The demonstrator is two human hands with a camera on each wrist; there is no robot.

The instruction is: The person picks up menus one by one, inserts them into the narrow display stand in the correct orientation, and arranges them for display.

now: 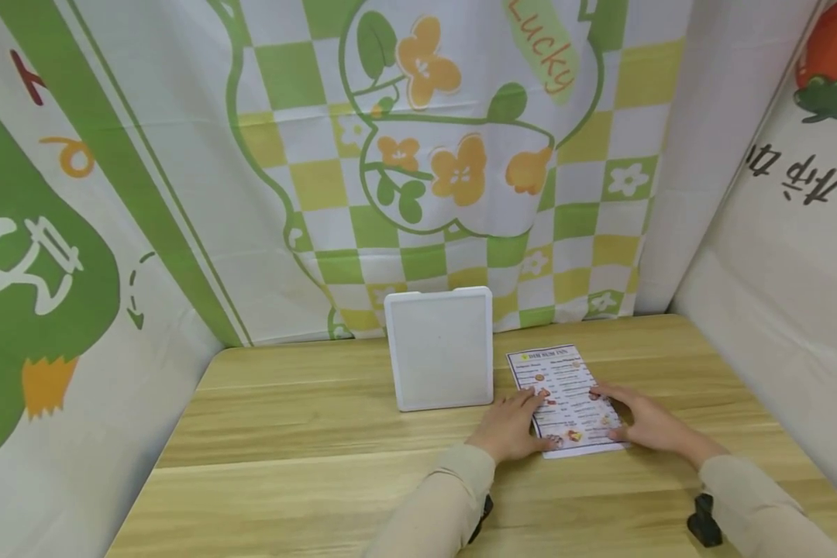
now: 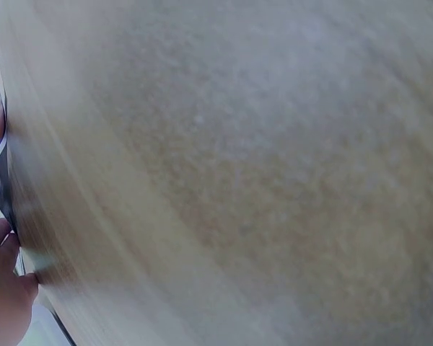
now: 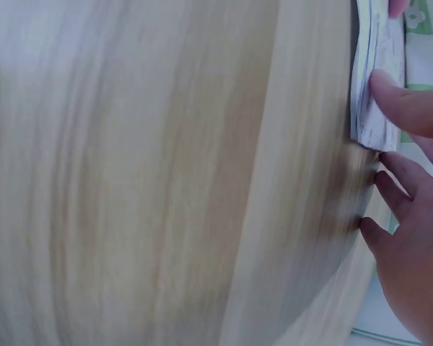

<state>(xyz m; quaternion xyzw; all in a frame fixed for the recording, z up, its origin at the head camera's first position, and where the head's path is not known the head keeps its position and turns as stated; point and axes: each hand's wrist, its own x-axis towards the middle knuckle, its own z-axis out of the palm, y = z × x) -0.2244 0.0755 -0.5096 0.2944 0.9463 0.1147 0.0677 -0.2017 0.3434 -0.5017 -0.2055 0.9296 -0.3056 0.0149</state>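
A printed menu (image 1: 566, 407) with small food pictures and two columns of text lies on the wood-grain table (image 1: 286, 434), slightly tilted. On its left side my left hand (image 1: 508, 428) rests with fingertips over the edge and the thumb at the lower corner. My right hand (image 1: 647, 422) touches the opposite edge, fingers spread. Seen from the right wrist, the thumb lies on the menu (image 3: 375, 119) while other fingertips reach the table beside it. In the left wrist view, the menu's edge bows up a little, and only part of the left hand (image 2: 6, 288) shows.
A white-framed blank board (image 1: 441, 349) stands upright left of the menu, near the table's back edge. Behind it hangs a green and yellow checked cloth (image 1: 418, 178). Printed cloths also flank the table on both sides. Black wrist devices (image 1: 704, 521) show under the sleeves.
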